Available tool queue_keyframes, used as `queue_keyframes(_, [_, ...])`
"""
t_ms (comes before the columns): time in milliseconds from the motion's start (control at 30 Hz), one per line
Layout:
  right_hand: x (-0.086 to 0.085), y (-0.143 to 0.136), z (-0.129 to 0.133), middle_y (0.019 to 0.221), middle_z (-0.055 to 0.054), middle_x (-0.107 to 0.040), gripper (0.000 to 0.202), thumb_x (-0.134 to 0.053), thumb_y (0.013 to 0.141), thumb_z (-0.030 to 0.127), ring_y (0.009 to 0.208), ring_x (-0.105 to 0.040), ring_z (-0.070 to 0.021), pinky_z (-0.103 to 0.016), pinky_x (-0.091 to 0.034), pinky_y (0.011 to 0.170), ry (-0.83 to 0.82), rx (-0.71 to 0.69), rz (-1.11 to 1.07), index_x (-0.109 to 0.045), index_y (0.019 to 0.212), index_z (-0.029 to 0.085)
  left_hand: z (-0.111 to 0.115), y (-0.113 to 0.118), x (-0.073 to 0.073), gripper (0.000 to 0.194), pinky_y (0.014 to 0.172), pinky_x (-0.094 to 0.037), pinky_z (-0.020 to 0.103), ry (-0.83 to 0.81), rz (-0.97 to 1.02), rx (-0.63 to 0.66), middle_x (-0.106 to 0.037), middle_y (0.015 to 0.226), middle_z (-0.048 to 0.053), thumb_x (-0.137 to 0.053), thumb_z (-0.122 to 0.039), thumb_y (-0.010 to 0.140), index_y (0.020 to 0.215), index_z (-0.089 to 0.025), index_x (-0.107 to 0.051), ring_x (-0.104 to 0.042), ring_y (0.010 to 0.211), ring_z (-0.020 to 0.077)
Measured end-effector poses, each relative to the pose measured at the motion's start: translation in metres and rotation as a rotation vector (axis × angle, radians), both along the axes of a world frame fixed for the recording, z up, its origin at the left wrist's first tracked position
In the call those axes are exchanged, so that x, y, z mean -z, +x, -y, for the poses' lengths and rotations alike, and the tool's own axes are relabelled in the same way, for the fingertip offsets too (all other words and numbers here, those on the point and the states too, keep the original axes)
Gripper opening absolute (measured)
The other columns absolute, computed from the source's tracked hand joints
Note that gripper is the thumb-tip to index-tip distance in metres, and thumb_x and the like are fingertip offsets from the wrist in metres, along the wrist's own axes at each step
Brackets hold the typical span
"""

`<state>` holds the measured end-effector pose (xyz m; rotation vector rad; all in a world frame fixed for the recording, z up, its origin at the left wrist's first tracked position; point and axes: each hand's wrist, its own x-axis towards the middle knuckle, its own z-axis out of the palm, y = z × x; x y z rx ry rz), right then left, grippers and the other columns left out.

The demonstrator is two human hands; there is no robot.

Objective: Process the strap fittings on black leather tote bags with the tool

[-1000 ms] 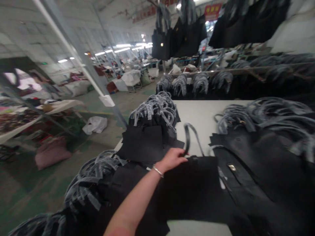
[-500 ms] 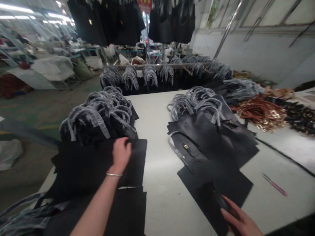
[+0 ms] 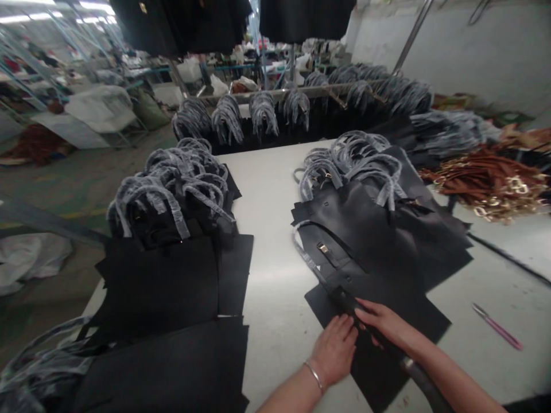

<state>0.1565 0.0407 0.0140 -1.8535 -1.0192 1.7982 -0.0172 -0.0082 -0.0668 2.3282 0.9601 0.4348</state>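
Note:
My left hand point(image 3: 334, 349) lies flat, fingers together, on the near edge of a black leather bag panel point(image 3: 413, 315) at the bottom of the right stack. My right hand point(image 3: 385, 322) rests on the same panel and pinches a dark strap handle point(image 3: 344, 298) that runs diagonally across it. Just behind lies the right stack of black bag panels point(image 3: 365, 229) with plastic-wrapped handles point(image 3: 348, 163). A second stack of black panels point(image 3: 172, 275) with wrapped handles point(image 3: 172, 183) fills the left side of the white table point(image 3: 271, 229).
A pink tool point(image 3: 497, 327) lies on the table at the right. Brown straps with gold buckles point(image 3: 486, 178) are piled at the far right. More wrapped handles point(image 3: 262, 112) hang on a rail behind the table, and black bags point(image 3: 301, 17) hang overhead.
My left hand left the left stack and crossed to the right stack's near panel. My right hand moved up onto the strap. The view tilted down and right.

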Motion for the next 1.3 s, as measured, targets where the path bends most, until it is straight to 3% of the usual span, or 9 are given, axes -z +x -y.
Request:
queue_keyframes(133, [0.000, 0.006, -0.013, 0.067, 0.000, -0.061, 0.071, -0.060, 0.077, 0.053, 0.038, -0.051, -0.0099, -0.019, -0.037, 0.035, -0.027, -0.044, -0.068, -0.047, 0.134, 0.012, -0.001, 0.003, 0.000, 0.040, 0.119, -0.020, 0.035, 0.032, -0.020, -0.014, -0.041, 0.145, 0.006, -0.038, -0.028, 0.096, 0.134, -0.016, -0.046, -0.029, 0.138, 0.0178])
queue_keyframes(333, [-0.001, 0.023, -0.011, 0.063, 0.003, -0.056, 0.075, -0.062, 0.073, 0.058, 0.035, -0.048, -0.0091, -0.020, -0.036, 0.033, -0.050, -0.137, -0.082, -0.051, 0.131, 0.012, 0.001, 0.007, 0.001, 0.038, 0.117, -0.026, 0.038, 0.077, -0.014, -0.034, -0.046, 0.141, 0.007, -0.040, -0.026, 0.095, 0.131, -0.017, -0.048, -0.034, 0.136, 0.0191])
queue_keyframes(633, [0.001, 0.005, -0.041, 0.077, -0.003, -0.069, 0.066, -0.052, 0.086, 0.049, 0.050, -0.061, -0.0153, -0.023, -0.045, 0.045, 0.123, -0.134, 0.005, -0.041, 0.144, 0.019, -0.001, 0.012, -0.005, 0.039, 0.116, -0.026, 0.038, 0.121, -0.085, -0.009, -0.044, 0.142, 0.008, -0.041, -0.025, 0.094, 0.132, -0.015, -0.046, -0.033, 0.136, 0.0201])
queue_keyframes(767, [-0.005, 0.006, -0.024, 0.084, -0.006, -0.074, 0.056, -0.051, 0.087, 0.046, 0.057, -0.067, -0.0194, -0.027, -0.052, 0.055, 0.179, -0.429, 0.103, -0.053, 0.137, 0.019, 0.002, 0.014, 0.007, 0.031, 0.110, -0.036, 0.038, 0.124, -0.109, -0.001, -0.059, 0.124, 0.009, -0.046, -0.024, 0.090, 0.118, -0.015, -0.055, -0.049, 0.123, 0.0212])
queue_keyframes(833, [-0.005, -0.001, -0.019, 0.100, -0.009, -0.074, 0.051, -0.050, 0.088, 0.042, 0.079, -0.071, -0.0243, -0.032, -0.055, 0.073, 0.230, -0.588, 0.184, -0.058, 0.133, 0.017, 0.004, 0.015, 0.016, 0.022, 0.100, -0.045, 0.037, 0.108, -0.151, 0.006, -0.066, 0.106, 0.008, -0.050, -0.024, 0.087, 0.104, -0.016, -0.061, -0.059, 0.106, 0.0215])
queue_keyframes(900, [-0.003, -0.013, -0.021, 0.121, -0.013, -0.066, 0.052, -0.050, 0.087, 0.038, 0.109, -0.063, -0.0286, -0.036, -0.047, 0.096, 0.272, -0.670, 0.229, -0.058, 0.131, 0.012, 0.005, 0.016, 0.022, 0.018, 0.093, -0.049, 0.037, 0.093, -0.190, 0.018, -0.067, 0.096, 0.007, -0.052, -0.024, 0.085, 0.097, -0.016, -0.062, -0.062, 0.097, 0.0218])
queue_keyframes(967, [-0.001, -0.027, -0.029, 0.133, -0.018, -0.056, 0.056, -0.049, 0.087, 0.036, 0.124, -0.051, -0.0305, -0.039, -0.037, 0.107, 0.287, -0.705, 0.240, -0.055, 0.132, 0.004, 0.005, 0.016, 0.024, 0.020, 0.091, -0.049, 0.037, 0.086, -0.207, 0.034, -0.068, 0.097, 0.008, -0.052, -0.024, 0.085, 0.099, -0.015, -0.062, -0.063, 0.097, 0.0226])
queue_keyframes(1100, [-0.001, -0.042, -0.038, 0.136, -0.021, -0.051, 0.059, -0.044, 0.090, 0.037, 0.127, -0.048, -0.0313, -0.042, -0.035, 0.108, 0.318, -0.768, 0.257, -0.050, 0.136, 0.002, 0.001, 0.017, 0.018, 0.025, 0.095, -0.047, 0.037, 0.067, -0.241, 0.061, -0.068, 0.104, 0.010, -0.050, -0.025, 0.086, 0.105, -0.013, -0.061, -0.060, 0.106, 0.0247])
queue_keyframes(1300, [-0.003, -0.026, -0.024, 0.132, -0.024, -0.053, 0.060, -0.045, 0.088, 0.038, 0.123, -0.051, -0.0339, -0.045, -0.038, 0.106, 0.292, -0.803, 0.291, -0.052, 0.132, -0.002, 0.001, 0.018, 0.020, 0.028, 0.090, -0.048, 0.037, 0.047, -0.255, 0.066, -0.068, 0.106, 0.008, -0.048, -0.026, 0.088, 0.110, -0.015, -0.061, -0.062, 0.102, 0.0243])
